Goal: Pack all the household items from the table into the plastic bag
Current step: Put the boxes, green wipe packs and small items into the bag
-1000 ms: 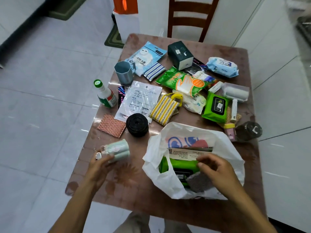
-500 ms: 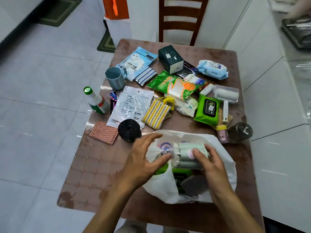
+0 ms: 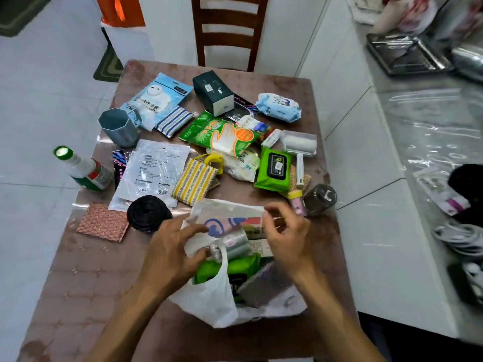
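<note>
A white plastic bag lies open at the near middle of the table. Inside it are a pack of pale green rolls, a green wipes pack, a grey sponge and some cartons. My left hand grips the bag's left rim. My right hand has curled fingers that pinch the bag's far rim; this part is blurred. On the table lie a black roll, a pink cloth, a yellow striped sponge and a second green wipes pack.
Further back are a green-capped bottle, a grey cup, a flat white packet, a glove pack, a lint roller, a dark box, blue wipes and a jar. A chair stands behind, and a counter to the right.
The pack of pale green rolls went from the table's left side into the bag. Both hands have let go of it and now hold the bag's rim.
</note>
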`<state>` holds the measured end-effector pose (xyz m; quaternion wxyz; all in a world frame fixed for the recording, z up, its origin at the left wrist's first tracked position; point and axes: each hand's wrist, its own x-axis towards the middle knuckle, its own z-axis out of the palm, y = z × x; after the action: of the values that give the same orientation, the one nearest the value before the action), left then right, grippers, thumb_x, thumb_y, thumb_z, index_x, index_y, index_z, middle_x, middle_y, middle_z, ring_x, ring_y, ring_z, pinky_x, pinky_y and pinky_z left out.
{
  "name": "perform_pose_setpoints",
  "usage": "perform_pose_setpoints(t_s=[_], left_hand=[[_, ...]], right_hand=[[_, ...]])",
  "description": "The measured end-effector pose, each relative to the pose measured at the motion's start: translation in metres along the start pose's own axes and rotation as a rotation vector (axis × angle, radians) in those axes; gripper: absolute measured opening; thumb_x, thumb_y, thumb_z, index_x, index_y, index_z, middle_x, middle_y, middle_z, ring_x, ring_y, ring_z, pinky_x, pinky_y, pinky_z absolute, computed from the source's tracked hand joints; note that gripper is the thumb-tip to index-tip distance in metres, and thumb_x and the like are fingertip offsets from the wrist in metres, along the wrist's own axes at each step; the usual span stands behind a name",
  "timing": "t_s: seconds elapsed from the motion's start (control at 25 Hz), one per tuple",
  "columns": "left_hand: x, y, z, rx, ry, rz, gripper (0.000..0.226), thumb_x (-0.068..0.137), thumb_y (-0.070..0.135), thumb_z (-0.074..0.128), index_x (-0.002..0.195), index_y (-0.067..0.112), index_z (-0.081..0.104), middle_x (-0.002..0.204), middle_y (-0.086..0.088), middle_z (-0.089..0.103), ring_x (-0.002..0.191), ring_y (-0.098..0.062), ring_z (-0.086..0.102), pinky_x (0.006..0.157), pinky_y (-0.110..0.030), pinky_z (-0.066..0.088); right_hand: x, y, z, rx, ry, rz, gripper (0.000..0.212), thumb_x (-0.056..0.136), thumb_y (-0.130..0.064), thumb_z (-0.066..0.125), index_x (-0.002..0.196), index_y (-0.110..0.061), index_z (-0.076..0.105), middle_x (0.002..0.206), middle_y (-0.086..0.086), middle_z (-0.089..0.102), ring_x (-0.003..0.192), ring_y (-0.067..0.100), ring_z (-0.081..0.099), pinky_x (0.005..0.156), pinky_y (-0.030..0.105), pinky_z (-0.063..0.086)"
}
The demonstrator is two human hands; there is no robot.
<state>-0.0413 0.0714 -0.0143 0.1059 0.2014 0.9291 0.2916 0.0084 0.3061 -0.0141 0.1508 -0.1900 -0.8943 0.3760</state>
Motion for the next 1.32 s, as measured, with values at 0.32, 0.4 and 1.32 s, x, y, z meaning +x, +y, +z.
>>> perform_pose_setpoints(t_s=[0.32, 0.4, 1.32], left_hand=[[0.009, 0.022, 0.012, 0.06, 0.096, -0.008, 0.029, 0.072, -0.004, 0.077, 0.095, 0.013, 0.076, 0.123, -0.019, 0.063, 0.109, -0.039, 0.056, 0.088, -0.043, 0.044], [0.003, 0.018, 0.014, 0.098, 0.122, -0.018, 0.027, 0.074, -0.004, 0.076, 0.094, 0.013, 0.075, 0.121, -0.019, 0.064, 0.106, -0.038, 0.057, 0.085, -0.041, 0.045], [0.022, 0.039, 0.062, 0.8, -0.353, 0.258, 0.033, 0.092, 0.017, 0.051, 0.123, 0.011, 0.062, 0.142, -0.007, 0.045, 0.131, -0.035, 0.032, 0.109, -0.051, 0.022]], right_hand=[[0.088, 0.177, -0.05, 0.067, -0.117, 0.561, 0.106, 0.064, -0.01, 0.089, 0.15, -0.024, 0.027, 0.144, 0.01, 0.047, 0.129, 0.029, 0.048, 0.099, 0.029, 0.038], [0.085, 0.198, -0.032, 0.274, -0.088, 0.58, 0.095, 0.063, -0.006, 0.089, 0.139, -0.029, 0.038, 0.128, 0.005, 0.056, 0.12, 0.028, 0.056, 0.092, 0.027, 0.043], [-0.02, 0.073, -0.01, -0.211, -0.34, -0.099, 0.085, 0.064, -0.018, 0.079, 0.141, -0.026, 0.045, 0.139, 0.006, 0.051, 0.125, 0.029, 0.047, 0.1, 0.046, 0.045]])
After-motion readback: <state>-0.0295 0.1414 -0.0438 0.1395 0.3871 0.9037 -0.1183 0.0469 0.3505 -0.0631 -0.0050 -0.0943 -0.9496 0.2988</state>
